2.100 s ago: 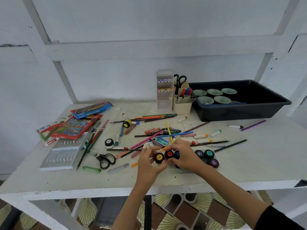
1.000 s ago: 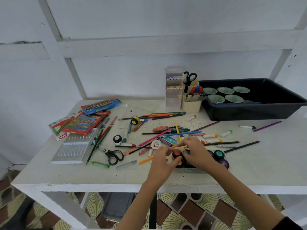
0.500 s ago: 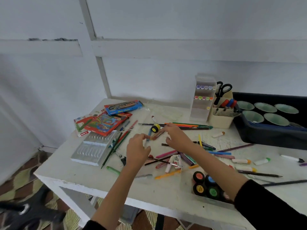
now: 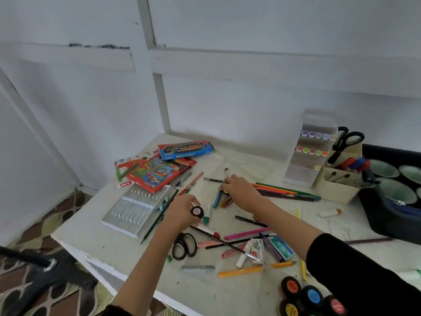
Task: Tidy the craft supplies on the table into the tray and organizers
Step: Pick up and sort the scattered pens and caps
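Head view: the left hand (image 4: 180, 212), among the pens (image 4: 217, 199) a moment ago, now pinches a small paint pot (image 4: 197, 211) just above the table (image 4: 239, 290) near the scissors (image 4: 184, 246). The right hand (image 4: 241, 191) curls over scattered pens, grip unclear.

On the white table (image 4: 200, 290), far left: a blue box (image 4: 186, 149) and a red box (image 4: 159, 173) with a rainbow swirl. Mid-table, a black pot (image 4: 197, 211) has a white label. Right end: black tray (image 4: 387, 224), pale green bowls (image 4: 385, 168). Front edge: black pots (image 4: 291, 286) labelled orange, blue, yellow, perhaps pink.
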